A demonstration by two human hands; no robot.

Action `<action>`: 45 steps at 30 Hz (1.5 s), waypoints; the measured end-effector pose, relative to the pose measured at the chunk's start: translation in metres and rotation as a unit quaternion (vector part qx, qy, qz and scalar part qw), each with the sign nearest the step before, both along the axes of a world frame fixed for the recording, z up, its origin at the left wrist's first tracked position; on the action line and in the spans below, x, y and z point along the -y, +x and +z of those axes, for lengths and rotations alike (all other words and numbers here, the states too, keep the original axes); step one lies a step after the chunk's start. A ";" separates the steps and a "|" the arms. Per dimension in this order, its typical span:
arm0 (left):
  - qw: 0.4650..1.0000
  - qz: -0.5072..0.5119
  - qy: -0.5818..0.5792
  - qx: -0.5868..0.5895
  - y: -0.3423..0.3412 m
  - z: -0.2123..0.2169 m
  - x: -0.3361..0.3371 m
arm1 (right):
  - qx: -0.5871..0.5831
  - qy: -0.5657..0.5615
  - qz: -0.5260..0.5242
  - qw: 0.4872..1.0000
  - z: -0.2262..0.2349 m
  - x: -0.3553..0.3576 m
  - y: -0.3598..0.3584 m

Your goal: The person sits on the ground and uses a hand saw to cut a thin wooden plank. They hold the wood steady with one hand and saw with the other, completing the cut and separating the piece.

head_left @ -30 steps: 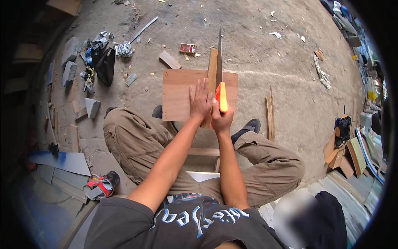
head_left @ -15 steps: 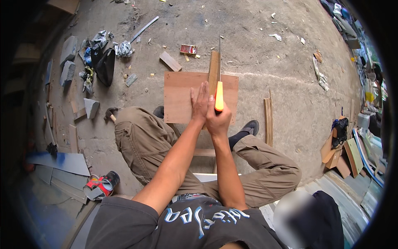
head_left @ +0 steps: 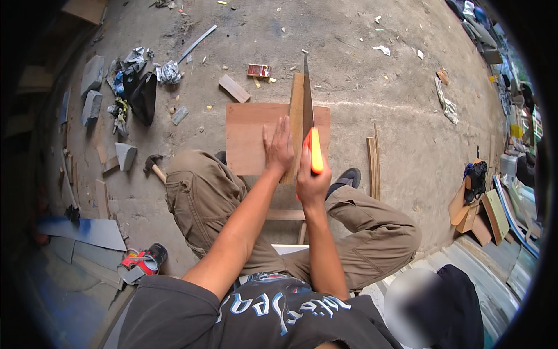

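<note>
My right hand [head_left: 314,181] is wrapped round the red and yellow-orange handle of a handsaw [head_left: 308,96]. Its blade points away from me, along the right side of a narrow wooden strip [head_left: 296,99]. That strip lies lengthwise over a flat reddish-brown board [head_left: 244,125], its far end sticking out past the board's far edge. With fingers stretched out, my left hand [head_left: 280,146] lies flat on the board, against or just beside the strip's left side. Whether the teeth touch the strip cannot be made out.
A claw hammer [head_left: 154,166] lies by my left knee, and wood strips [head_left: 373,168] are right of my foot. A wood block [head_left: 236,88] and small red box [head_left: 259,70] sit beyond the board. Red cans [head_left: 142,262] stand lower left; board offcuts [head_left: 494,218] lean at right.
My right hand has drawn the saw back toward me, and its blade now shows more broadly, tilted against the strip. My left hand stays flat on the board.
</note>
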State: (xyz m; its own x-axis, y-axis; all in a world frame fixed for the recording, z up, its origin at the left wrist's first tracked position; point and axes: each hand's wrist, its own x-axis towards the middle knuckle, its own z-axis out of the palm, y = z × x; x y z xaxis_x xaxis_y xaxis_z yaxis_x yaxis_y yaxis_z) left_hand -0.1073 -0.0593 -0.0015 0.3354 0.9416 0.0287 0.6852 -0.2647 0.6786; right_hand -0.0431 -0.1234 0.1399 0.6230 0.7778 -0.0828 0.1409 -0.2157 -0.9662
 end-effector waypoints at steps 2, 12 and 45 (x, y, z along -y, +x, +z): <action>1.000 0.006 0.003 0.003 -0.002 0.000 0.003 | -0.019 -0.009 -0.007 1.000 0.008 0.011 -0.001; 0.998 -0.011 0.021 -0.051 0.003 -0.006 0.004 | 0.013 0.002 0.006 1.000 0.011 -0.030 0.007; 1.000 -0.019 0.015 -0.012 0.015 0.009 0.005 | -0.038 0.006 -0.014 0.999 -0.028 -0.086 0.049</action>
State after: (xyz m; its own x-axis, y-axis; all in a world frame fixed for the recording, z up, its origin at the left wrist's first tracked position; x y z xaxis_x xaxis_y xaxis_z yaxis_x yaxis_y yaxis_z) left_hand -0.0927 -0.0642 0.0075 0.3716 0.9272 0.0474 0.6901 -0.3100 0.6539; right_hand 0.0056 -0.0376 0.1118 0.6368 0.7615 -0.1211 0.0620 -0.2071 -0.9763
